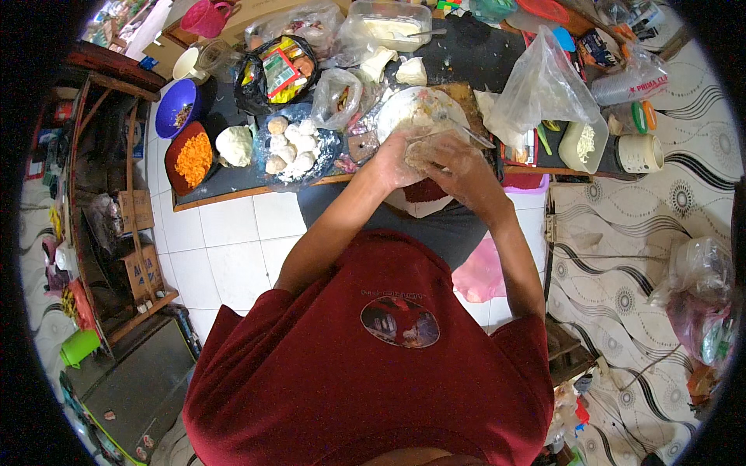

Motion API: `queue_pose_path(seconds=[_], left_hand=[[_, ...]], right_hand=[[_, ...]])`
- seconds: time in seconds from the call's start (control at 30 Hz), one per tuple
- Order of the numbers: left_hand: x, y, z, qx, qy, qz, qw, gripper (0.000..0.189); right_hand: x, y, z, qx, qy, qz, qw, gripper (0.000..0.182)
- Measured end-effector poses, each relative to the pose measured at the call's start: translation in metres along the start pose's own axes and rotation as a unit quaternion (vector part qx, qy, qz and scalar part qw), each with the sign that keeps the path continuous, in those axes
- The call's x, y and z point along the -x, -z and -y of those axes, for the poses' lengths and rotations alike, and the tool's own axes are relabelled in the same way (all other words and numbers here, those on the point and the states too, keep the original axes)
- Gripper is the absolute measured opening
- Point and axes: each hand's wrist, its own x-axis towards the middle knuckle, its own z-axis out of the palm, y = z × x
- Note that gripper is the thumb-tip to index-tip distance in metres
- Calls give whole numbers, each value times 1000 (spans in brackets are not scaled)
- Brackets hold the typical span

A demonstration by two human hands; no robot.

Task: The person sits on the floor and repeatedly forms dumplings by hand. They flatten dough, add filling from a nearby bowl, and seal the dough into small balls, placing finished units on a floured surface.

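Observation:
Both of my floury hands meet over the near edge of a white plate dusted with flour. Between my left hand and my right hand is a pale lump of dough, partly hidden by the fingers. A metal utensil rests across the plate's right side. To the left, several white floured balls lie on a dark blue plate with loose flour. Left of that sits a cabbage, beside an orange-brown bowl of chopped carrot.
A blue bowl, a black plastic bag of packets and a clear plastic tub stand on the dark table. At right are a container with white shreds, an upright clear bag and a cream-coloured jar.

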Motion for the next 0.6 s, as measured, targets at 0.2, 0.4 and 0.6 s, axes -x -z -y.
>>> queue_pose_path(seconds=[0.2,0.4,0.6], left_hand=[[5,-9,4,-41,-34,-76,996,36],[8,2,-2,-1,13,98,995,34],[13,-22,8,-160,-89,-117,976,38]], right_hand=[[-7,12,4,-49,-7,-3,999,24],[-5,11,1,-117,-64,11,991,24],[-7,17,4,-108,-198,-63,972,28]])
